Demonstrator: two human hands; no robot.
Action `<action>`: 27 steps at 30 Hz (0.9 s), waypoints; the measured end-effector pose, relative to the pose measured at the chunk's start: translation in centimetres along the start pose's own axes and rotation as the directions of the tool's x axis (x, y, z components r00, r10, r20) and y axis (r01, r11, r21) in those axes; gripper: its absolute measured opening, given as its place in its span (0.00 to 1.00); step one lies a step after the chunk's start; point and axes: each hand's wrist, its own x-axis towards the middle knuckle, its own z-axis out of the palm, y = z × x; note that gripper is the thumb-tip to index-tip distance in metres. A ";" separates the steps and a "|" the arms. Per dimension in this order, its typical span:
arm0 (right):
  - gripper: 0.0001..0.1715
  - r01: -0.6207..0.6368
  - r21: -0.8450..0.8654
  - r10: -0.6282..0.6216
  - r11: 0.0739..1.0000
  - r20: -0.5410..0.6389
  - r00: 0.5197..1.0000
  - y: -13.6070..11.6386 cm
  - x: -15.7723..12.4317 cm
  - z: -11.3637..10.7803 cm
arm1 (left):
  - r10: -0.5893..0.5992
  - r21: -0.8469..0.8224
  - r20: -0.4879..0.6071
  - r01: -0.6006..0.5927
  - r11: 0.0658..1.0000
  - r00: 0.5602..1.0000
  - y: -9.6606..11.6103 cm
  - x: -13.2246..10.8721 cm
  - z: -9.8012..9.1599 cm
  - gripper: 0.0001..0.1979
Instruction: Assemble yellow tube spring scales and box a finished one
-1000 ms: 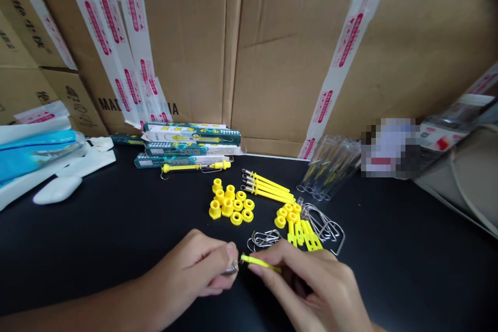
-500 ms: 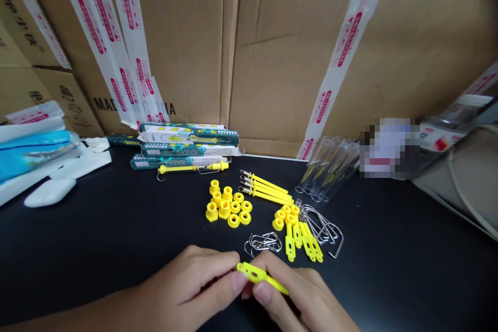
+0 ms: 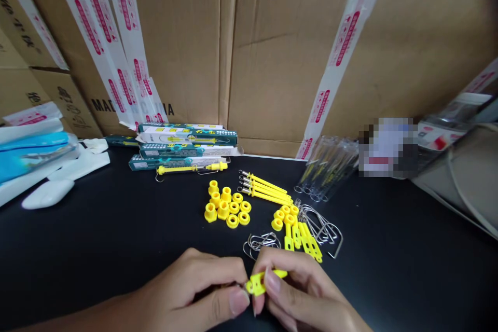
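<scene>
Both of my hands meet low in the middle, at the front of the table. My right hand (image 3: 307,290) pinches a slotted yellow plastic piece (image 3: 257,284) between thumb and fingers, its narrow tail pointing right. At the piece's left end, my left hand (image 3: 212,285) is closed, thumb against forefinger; a dark, thin bit shows between them but is mostly hidden. Just beyond the fingers lies a pile of bent wire hooks (image 3: 264,241). Similar slotted yellow pieces (image 3: 307,241) lie to the right, beside larger metal hooks (image 3: 322,225).
Yellow caps and rings (image 3: 223,210) stand grouped in the middle, with small yellow collars (image 3: 286,215) nearby. Yellow rods with springs (image 3: 268,189) lie behind. Clear tubes (image 3: 329,168), an assembled spring scale (image 3: 190,168) and stacked green boxes (image 3: 187,150) sit before the cardboard (image 3: 268,62).
The yellow piece has turned and shifted slightly right, and my right thumb now lies over it. My left thumb and forefinger have moved off its face to its left end.
</scene>
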 end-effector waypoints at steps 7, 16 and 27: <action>0.25 0.003 -0.085 -0.010 0.996 -0.091 0.996 -0.5 -0.1 0.5 | -0.110 -0.235 -0.011 0.105 0.966 0.994 -0.5 -0.5 0.5 0.29; 0.17 0.255 -0.523 -0.335 0.813 -0.062 0.940 0.3 0.0 0.0 | -0.168 -0.174 -0.053 0.157 0.972 0.984 0.3 -0.3 0.2 0.28; 0.30 0.126 -0.269 -0.153 0.955 -0.083 0.985 0.4 -0.5 -0.4 | -0.323 -0.422 -0.247 0.199 0.884 0.913 -1.4 0.1 0.3 0.26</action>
